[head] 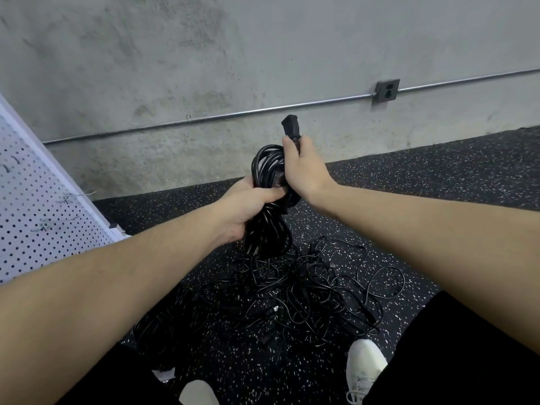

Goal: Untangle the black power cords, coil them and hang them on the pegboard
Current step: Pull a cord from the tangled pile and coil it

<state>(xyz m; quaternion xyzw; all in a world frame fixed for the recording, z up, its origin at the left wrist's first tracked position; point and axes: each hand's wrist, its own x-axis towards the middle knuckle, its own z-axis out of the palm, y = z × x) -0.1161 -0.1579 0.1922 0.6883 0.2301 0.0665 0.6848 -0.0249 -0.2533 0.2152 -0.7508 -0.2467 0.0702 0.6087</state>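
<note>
Shoe at 5 o'clock | left hand grips coil | right hand pinches plug | risk: hanging loops snag floor tangle, loosening coil

The pegboard was cut by the left edge. The left hand hid the middle of the coiled cord. Both shoes were cut by the bottom edge.
</note>
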